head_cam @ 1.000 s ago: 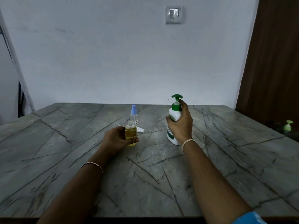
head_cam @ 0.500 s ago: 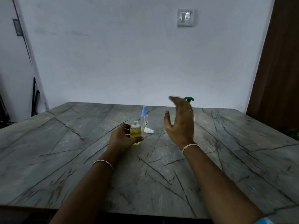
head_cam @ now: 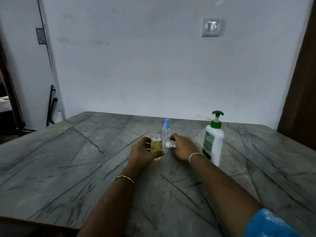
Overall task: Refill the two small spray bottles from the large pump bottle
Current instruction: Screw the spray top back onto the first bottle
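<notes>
My left hand grips a small uncapped bottle filled with yellow liquid, standing on the grey stone table. Just right of it, my right hand pinches a small white spray cap that lies on the table. Behind both stands a second small clear spray bottle with a blue spray top, upright. The large white pump bottle with a green pump stands free to the right of my right wrist.
The table meets a pale wall at its far edge. A brown door is at the right, a dark doorway and a black frame at the left. A light switch is on the wall.
My right hand let go of the pump bottle, lifted open, then came down leftward onto the white spray cap. My left hand has kept holding the yellow bottle.
</notes>
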Demonstrator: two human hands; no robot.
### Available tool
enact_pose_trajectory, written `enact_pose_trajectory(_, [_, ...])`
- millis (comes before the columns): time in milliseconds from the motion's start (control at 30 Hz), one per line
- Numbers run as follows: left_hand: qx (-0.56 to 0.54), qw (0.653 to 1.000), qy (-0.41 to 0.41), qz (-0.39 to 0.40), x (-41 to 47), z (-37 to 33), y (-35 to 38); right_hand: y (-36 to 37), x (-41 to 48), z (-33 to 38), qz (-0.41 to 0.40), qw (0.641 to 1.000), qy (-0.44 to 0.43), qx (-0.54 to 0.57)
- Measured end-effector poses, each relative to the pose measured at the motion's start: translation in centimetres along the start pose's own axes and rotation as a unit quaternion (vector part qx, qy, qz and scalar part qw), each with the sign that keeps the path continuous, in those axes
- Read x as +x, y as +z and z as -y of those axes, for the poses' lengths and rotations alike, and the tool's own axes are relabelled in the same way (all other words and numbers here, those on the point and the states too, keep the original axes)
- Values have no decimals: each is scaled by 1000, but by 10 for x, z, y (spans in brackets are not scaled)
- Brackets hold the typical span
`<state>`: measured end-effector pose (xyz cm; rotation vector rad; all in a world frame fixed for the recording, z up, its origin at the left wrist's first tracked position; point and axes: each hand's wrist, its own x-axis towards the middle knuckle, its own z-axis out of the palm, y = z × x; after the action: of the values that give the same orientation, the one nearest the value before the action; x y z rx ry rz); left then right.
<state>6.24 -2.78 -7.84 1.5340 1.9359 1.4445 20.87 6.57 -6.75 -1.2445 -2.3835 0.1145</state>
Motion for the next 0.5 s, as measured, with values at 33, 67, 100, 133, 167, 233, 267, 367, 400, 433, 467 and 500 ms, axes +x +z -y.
enact_pose_trajectory(33, [2, 1000, 1, 2, 0, 1, 0, 2, 2, 2, -1, 1000, 0, 0])
enact_pose_trajectory(67, [4, 1000, 0, 4, 1, 1, 0, 5, 5, 4, -4, 1000, 2, 0])
enact_pose_trajectory(100, [5, 1000, -1, 5, 1, 1, 0, 7, 6, 6, -8, 1000, 4, -4])
enact_pose_trajectory(133, [7, 1000, -2, 5, 1, 2, 0, 10, 7, 9, -13, 1000, 4, -10])
enact_pose_trajectory(167, [8, 1000, -2, 3, 2, 3, 0, 12, 9, 12, -22, 1000, 6, -17])
enact_pose_trajectory(233, [7, 1000, -4, -2, 2, 4, 0, 14, 11, 16, -47, 999, 15, -19])
enact_pose_trajectory(267, [5, 1000, -6, -3, 2, 3, 0, 14, 11, 17, -56, 998, 20, -14])
enact_pose_trajectory(367, [4, 1000, -9, -4, 1, 2, 1, 11, 8, 16, -72, 997, 16, 24])
enact_pose_trajectory(400, [5, 1000, -8, -6, 1, 2, 1, 9, 7, 15, -83, 995, 12, 54])
enact_pose_trajectory(433, [6, 1000, -7, -7, 0, 1, 2, 7, 6, 14, -95, 991, 11, 89])
enact_pose_trajectory(467, [6, 1000, -6, -8, 0, 1, 2, 3, 4, 13, -112, 986, 7, 124])
enact_pose_trajectory(500, [6, 1000, -7, -9, 0, 0, 2, -1, 2, 13, -126, 980, 6, 154])
